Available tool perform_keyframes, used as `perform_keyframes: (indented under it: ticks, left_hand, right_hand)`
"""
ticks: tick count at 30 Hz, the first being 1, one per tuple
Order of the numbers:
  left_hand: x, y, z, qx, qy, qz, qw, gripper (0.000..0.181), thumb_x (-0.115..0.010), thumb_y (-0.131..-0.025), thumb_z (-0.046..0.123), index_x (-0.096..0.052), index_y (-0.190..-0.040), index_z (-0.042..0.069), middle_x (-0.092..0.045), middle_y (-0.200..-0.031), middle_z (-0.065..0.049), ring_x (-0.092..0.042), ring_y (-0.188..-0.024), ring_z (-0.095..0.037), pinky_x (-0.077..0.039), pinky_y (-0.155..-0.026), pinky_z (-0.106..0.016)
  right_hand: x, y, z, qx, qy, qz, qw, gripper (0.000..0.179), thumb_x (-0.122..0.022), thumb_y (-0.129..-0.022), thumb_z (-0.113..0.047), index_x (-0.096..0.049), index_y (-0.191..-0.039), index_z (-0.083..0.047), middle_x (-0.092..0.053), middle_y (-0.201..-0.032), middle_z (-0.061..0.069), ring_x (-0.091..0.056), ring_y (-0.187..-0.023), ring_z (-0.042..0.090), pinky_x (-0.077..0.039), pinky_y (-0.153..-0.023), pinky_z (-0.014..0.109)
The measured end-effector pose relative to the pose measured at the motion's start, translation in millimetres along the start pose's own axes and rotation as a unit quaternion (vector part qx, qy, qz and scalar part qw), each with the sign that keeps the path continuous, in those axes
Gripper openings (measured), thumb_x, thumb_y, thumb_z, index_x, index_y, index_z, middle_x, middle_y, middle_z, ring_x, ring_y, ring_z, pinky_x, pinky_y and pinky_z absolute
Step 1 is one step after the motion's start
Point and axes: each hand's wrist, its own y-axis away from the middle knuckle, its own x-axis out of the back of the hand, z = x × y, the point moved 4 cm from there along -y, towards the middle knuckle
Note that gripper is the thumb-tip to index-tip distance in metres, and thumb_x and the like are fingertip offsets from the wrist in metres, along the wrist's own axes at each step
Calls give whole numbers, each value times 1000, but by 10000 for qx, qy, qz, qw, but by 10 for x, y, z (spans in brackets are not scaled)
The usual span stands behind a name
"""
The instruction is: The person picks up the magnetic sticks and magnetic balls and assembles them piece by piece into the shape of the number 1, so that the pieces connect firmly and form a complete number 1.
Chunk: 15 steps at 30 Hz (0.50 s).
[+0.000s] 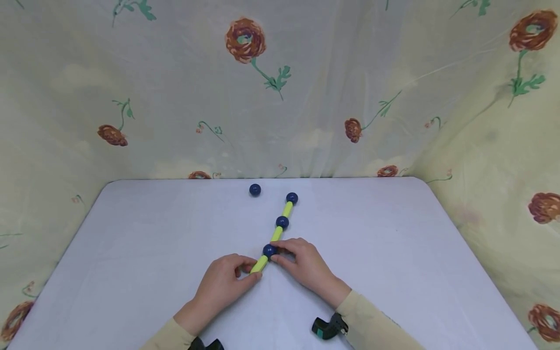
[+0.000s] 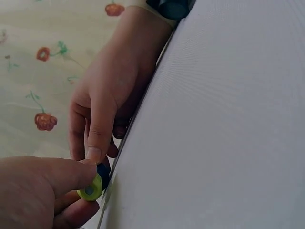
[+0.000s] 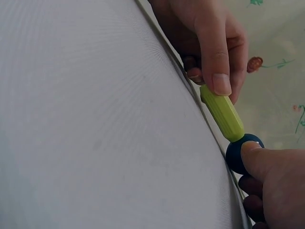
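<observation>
A chain of yellow-green rods and dark blue balls lies slantwise on the white table. My left hand (image 1: 227,279) pinches the nearest yellow-green rod (image 1: 259,264) between thumb and fingers. The nearest blue ball (image 1: 270,251) touches the far end of that rod, and my right hand (image 1: 306,265) pinches this ball. Farther along come a second rod (image 1: 277,234), a middle ball (image 1: 282,222), a third rod (image 1: 287,209) and an end ball (image 1: 292,198). In the right wrist view, the ridged rod (image 3: 224,114) meets the blue ball (image 3: 238,155) at its end.
One loose blue ball (image 1: 255,189) sits near the back edge of the white table (image 1: 153,228), left of the chain's far end. Flowered cloth (image 1: 306,97) hangs behind the table and at its sides. Black wrist devices (image 1: 329,326) show near both sleeves.
</observation>
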Motion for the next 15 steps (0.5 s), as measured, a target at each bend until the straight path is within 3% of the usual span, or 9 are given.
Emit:
perform_keyframes:
  ticks: [7,15]
  left_hand:
    - [-55,17,-9,133,-3,-145,9998,28,-80,-81,44,-77,-99,22,-63,-76,22,-47,-64,-6,-40,-57,-25]
    - [-70,23,5,75,125,-74,9999,27,-80,-81,43,-78,-98,21,-63,-75,21,-46,-61,-6,-38,-54,-25]
  right_hand:
    - [-13,9,26,-36,-54,66,10000,35,-73,-91,-34,-70,-124,-23,-69,-114,-11,-59,-105,4,-50,-86,31]
    - [-12,9,34,-55,-43,64,10000,35,-72,-91,-34,-69,-124,-24,-69,-115,-12,-59,-105,4,-50,-87,30]
